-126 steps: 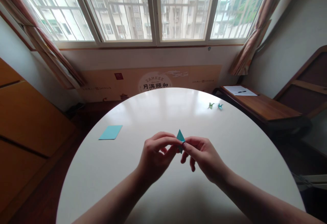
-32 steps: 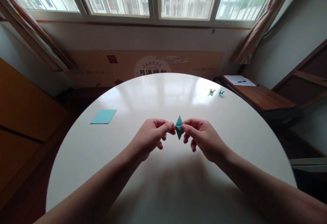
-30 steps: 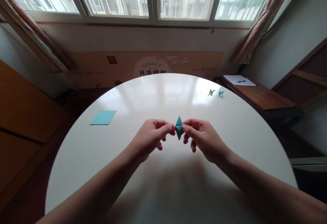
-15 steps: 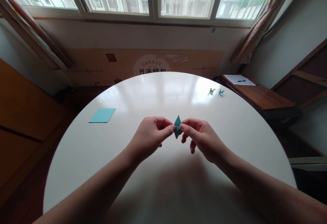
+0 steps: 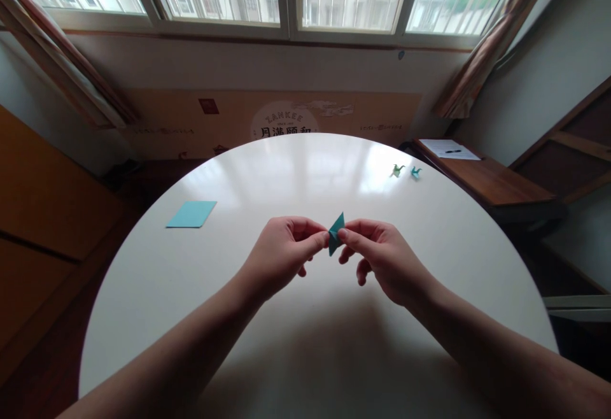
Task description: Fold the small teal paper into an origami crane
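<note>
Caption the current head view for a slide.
Left hand and right hand pinch folded teal paper; beyond, a green origami crane and a blue origami crane sit on a round white table.

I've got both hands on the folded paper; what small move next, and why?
Probably pinch the middle firmer to sharpen its folds: the left hand and right hand grip the folded paper from opposite sides near its middle, leaving its upper and lower points free.

The folded paper (image 5: 336, 228) is teal, the table (image 5: 157, 291) plain white.
</note>
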{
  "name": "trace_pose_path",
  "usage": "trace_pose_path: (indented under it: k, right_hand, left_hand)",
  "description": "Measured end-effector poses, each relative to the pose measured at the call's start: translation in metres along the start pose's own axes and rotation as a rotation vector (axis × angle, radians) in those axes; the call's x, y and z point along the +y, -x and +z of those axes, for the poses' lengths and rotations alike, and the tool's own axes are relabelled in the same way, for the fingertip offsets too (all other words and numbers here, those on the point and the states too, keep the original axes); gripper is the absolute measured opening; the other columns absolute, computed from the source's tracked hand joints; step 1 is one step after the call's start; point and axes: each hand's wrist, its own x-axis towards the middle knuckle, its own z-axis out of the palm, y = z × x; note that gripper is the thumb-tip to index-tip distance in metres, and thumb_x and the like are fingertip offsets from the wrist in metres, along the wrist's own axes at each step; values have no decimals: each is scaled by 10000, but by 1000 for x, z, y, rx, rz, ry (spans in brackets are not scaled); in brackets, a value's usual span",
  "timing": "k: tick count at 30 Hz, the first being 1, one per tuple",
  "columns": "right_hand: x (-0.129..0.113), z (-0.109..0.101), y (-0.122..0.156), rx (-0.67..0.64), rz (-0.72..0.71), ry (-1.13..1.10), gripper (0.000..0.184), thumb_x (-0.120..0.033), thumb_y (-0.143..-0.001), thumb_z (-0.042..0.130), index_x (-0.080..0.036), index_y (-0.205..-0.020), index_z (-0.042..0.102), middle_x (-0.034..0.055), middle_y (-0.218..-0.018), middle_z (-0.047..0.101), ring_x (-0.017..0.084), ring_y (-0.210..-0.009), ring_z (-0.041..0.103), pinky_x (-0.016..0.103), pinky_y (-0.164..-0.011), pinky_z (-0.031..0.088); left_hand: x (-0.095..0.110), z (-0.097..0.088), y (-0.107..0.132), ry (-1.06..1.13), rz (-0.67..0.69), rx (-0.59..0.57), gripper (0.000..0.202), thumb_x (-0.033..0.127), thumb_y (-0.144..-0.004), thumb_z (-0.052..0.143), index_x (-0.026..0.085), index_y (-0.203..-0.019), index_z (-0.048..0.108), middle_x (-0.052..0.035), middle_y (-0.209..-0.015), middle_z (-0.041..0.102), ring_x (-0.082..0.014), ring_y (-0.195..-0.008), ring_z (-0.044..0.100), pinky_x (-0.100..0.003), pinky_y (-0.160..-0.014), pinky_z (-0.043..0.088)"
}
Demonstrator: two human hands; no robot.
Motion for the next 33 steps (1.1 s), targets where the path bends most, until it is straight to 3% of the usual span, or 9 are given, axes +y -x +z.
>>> trace_pose_path:
  k: [3,9,11,21,33]
  right_hand:
    - [-1,0,-1,-39,62,-38,255,-404,-813,765,-179,-932,758,90,-901,730,206,-759,672,170,-367,440]
    - [1,1,-4,-62,171,-162,241,-417,-796,785,-184,-818,727,63,-868,701,187,-759,665,148,-350,432]
    - [1,1,-4,-67,177,-161,233,-401,-787,799,-180,-811,731,58,-839,691,182,-758,660,144,-354,436]
    - [1,-3,-3,-67,57,-43,250,-410,-769,827,-171,-750,753,40,-712,665,171,-698,629,155,-363,465]
    - [4,-1,-1,-4,-77,99,257,-390,-817,773,-145,-752,730,15,-628,627,123,-548,571,170,-368,477]
  left_hand:
    - [1,1,1,-57,33,22,184,271,-797,682,144,-874,791,-16,-668,701,-116,-523,545,-181,-379,454]
    - [-2,1,4,-285,263,100,150,262,-821,681,169,-793,795,-4,-625,705,-112,-545,575,-184,-470,442]
    - [-2,1,5,-299,283,106,148,259,-822,678,172,-779,791,-1,-613,699,-112,-546,576,-186,-477,436]
    - [2,1,2,-88,45,-7,144,261,-794,687,151,-787,779,9,-598,653,-97,-490,510,-172,-388,433]
    - [-2,3,1,6,8,-33,150,298,-772,718,157,-744,764,10,-581,601,-98,-503,485,-161,-367,429]
